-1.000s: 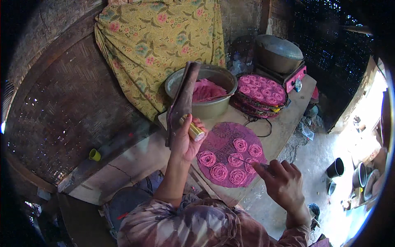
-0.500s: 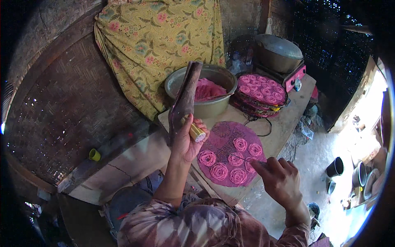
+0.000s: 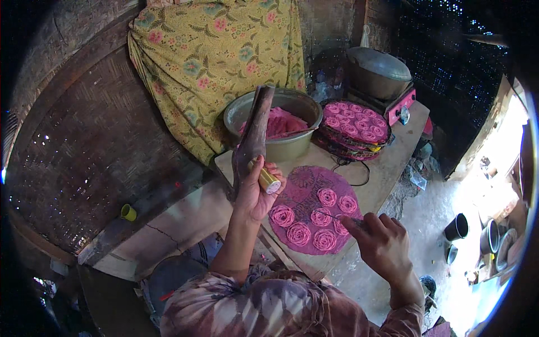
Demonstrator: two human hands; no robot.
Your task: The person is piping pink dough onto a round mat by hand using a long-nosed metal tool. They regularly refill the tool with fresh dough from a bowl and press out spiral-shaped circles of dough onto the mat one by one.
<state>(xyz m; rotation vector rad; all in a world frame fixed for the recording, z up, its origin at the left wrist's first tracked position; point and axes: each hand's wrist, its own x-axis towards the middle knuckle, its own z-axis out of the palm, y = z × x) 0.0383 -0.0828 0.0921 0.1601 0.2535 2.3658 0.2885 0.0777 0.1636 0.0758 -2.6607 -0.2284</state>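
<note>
My left hand (image 3: 252, 196) is closed around a gold-coloured metal cylinder (image 3: 270, 183), whose pale, holed end faces me. A long dark wooden piece (image 3: 256, 129) rises from the same grip, above the table. My right hand (image 3: 384, 247) pinches a thin metal tool (image 3: 331, 215), its handle mostly hidden by the fingers. The tool's thin end is over a pink noodle-like coil (image 3: 321, 217); whether it touches, I cannot tell. Several such coils lie on a round purple mat (image 3: 292, 196), whose upper left part is bare.
Behind the mat stands a large basin (image 3: 286, 149) holding pink dough (image 3: 287, 121). To its right is a stack of round trays (image 3: 359, 143) topped with coils. A lidded pot (image 3: 379, 73) sits on a pink-fronted stove (image 3: 401, 106). A black cable (image 3: 368, 175) lies on the table (image 3: 387, 174).
</note>
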